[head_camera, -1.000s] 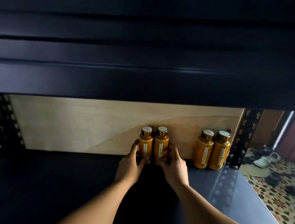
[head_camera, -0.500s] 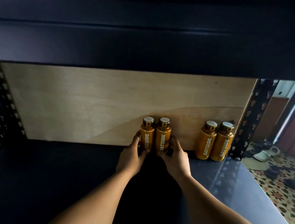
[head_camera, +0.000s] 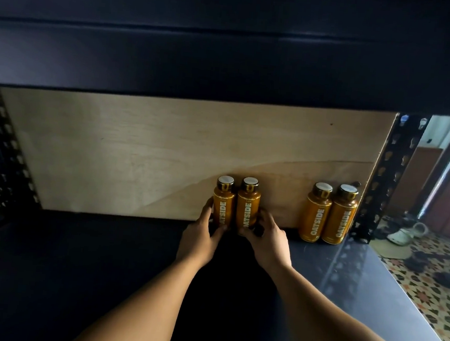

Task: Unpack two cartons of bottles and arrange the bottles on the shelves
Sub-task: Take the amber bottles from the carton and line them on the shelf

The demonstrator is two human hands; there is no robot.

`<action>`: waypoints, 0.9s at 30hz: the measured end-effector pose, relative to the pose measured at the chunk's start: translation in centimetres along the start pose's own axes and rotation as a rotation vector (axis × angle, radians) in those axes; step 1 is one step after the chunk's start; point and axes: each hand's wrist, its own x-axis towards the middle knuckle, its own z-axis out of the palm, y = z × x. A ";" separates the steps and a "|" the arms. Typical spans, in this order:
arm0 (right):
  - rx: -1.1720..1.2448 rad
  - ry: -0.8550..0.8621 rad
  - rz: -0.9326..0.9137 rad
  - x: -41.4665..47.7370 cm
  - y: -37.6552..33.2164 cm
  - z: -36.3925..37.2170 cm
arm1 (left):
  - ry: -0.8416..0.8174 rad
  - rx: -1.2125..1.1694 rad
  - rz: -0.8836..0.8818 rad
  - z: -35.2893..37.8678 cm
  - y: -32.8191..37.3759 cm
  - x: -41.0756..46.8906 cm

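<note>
My left hand curls round the left bottle and my right hand round the right bottle, both touching, upright on the dark shelf against the wooden panel, with two more bottles apart to the right.

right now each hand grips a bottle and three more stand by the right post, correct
Not three: the head view shows two bottles standing by the right post. The left hand and right hand do each grip a bottle.
</note>
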 end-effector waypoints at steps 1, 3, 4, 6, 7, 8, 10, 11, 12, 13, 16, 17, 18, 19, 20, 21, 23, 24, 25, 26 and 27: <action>0.005 -0.002 0.000 0.0 0.0 0.0 | -0.005 0.003 -0.001 0.0 -0.1 0.1; 0.014 -0.010 0.005 0.0 0.1 -0.1 | -0.012 0.006 -0.007 0.0 -0.1 0.2; 0.018 -0.012 0.008 0.1 0.1 -0.1 | -0.014 0.006 -0.012 0.1 -0.1 0.2; 0.024 -0.013 0.012 0.1 0.0 -0.1 | -0.022 -0.005 -0.015 0.1 -0.1 0.3; 0.029 -0.013 0.013 0.0 0.0 -0.2 | -0.029 -0.016 -0.014 0.0 -0.1 0.3; 0.035 -0.009 0.013 0.0 -0.1 -0.2 | -0.036 -0.026 -0.015 0.0 -0.1 0.2; 0.057 0.010 0.013 -0.3 -0.3 -0.4 | -0.037 -0.049 -0.037 -0.3 0.0 0.0; 0.069 0.026 0.020 -0.5 -0.4 -0.6 | -0.029 -0.061 -0.055 -0.4 0.1 -0.3; 0.073 0.047 0.028 -0.8 -0.5 -0.8 | -0.015 -0.073 -0.067 -0.6 0.1 -0.7; 0.064 0.065 0.036 -1.1 -0.5 -1.1 | -0.001 -0.092 -0.070 -0.9 0.3 -1.2; 0.031 0.054 0.094 -2.9 -0.8 -1.9 | -0.006 -0.191 -0.098 -1.7 0.6 -3.3; 0.027 0.047 0.107 -3.8 -0.9 -2.2 | -0.022 -0.215 -0.117 -2.0 0.7 -4.1; 0.025 0.044 0.118 -4.7 -1.0 -2.4 | -0.040 -0.222 -0.132 -2.3 0.8 -5.0; 0.020 0.042 0.130 -5.6 -1.1 -2.6 | -0.052 -0.211 -0.140 -2.5 0.9 -6.0; 0.006 0.036 0.140 -6.6 -1.4 -2.9 | -0.060 -0.190 -0.143 -2.8 0.9 -6.9; -0.011 0.027 0.150 -7.8 -1.7 -3.0 | -0.065 -0.169 -0.140 -3.0 0.9 -8.0; -0.034 0.014 0.156 -10.4 -2.7 -3.2 | -0.071 -0.135 -0.124 -3.3 1.0 -10.2; -0.044 0.009 0.150 -11.8 -3.2 -3.1 | -0.073 -0.121 -0.105 -3.4 0.9 -11.4; -0.050 0.004 0.141 -13.3 -3.7 -3.0 | -0.074 -0.108 -0.079 -3.5 0.9 -12.7; -0.050 -0.002 0.136 -14.7 -4.2 -2.9 | -0.076 -0.095 -0.052 -3.7 1.0 -13.9; -0.046 -0.007 0.134 -16.1 -4.7 -2.8 | -0.082 -0.088 -0.029 -3.8 1.1 -15.2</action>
